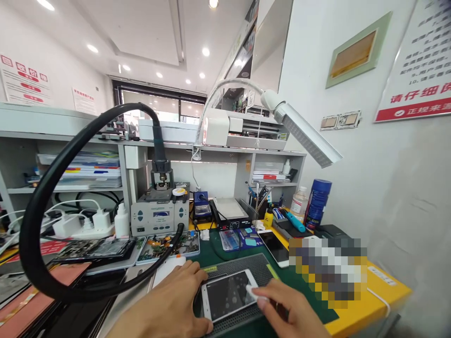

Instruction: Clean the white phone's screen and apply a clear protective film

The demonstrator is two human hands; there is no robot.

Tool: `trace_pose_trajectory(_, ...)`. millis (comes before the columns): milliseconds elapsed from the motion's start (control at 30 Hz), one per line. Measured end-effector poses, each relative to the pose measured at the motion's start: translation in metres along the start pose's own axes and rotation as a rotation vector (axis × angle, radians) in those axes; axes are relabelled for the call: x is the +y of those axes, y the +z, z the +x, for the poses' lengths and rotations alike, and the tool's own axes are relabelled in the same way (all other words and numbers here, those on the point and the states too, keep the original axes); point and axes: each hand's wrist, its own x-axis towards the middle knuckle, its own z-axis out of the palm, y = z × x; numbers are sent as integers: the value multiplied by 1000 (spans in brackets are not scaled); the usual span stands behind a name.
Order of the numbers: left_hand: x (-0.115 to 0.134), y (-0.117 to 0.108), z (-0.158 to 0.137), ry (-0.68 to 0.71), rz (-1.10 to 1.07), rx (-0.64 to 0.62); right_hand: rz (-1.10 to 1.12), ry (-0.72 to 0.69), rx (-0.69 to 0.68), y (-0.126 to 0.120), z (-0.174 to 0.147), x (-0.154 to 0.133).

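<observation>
In the head view, your left hand point(172, 300) lies loosely spread against the white phone point(230, 295); your right hand point(289, 303) pinches a small white piece point(252, 293) at the screen's right side. Pale spots mark the screen; work there appears incomplete. The phone lies on a grey mat point(246, 265) over a green surface point(301, 282), below a lamp point(310, 134) and shelving point(218, 148).

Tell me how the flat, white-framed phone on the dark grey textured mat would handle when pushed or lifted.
The white-framed phone would likely stay stiff, being a flat, rigid-looking slab. Its dark, smooth-looking screen may be slippery and fragile. Lying flat on the mat, it seems unlikely to roll or tip.
</observation>
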Motion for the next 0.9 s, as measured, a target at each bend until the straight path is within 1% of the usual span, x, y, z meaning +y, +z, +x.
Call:
trace_pose_trajectory(100,3,0,1,7,-3,17,-62,145,22,-35,9,15)
trace_pose_trajectory(200,9,-2,2,-9,-2,-12,-113,208,83,-52,16,32)
trace_pose_trajectory(300,14,-4,6,-26,-6,-70,-136,227,98,-59,21,43)
trace_pose_trajectory(400,13,-1,13,-21,4,-77,-137,233,108,-64,29,50)
trace_pose_trajectory(467,9,3,19,-21,10,-71,-139,234,124,-70,36,56)
trace_pose_trajectory(500,6,6,22,-18,8,-102,-143,236,135,-73,40,60)
trace_pose_trajectory(600,-6,17,32,2,-31,-140,-162,245,173,-82,51,71)
trace_pose_trajectory(667,-14,25,39,-17,-7,-131,-166,236,171,-88,56,75)
trace_pose_trajectory(767,-24,37,48,-31,37,-126,-157,213,159,-95,61,74)
trace_pose_trajectory(900,-27,44,55,-60,81,-146,-100,189,165,-102,70,57)
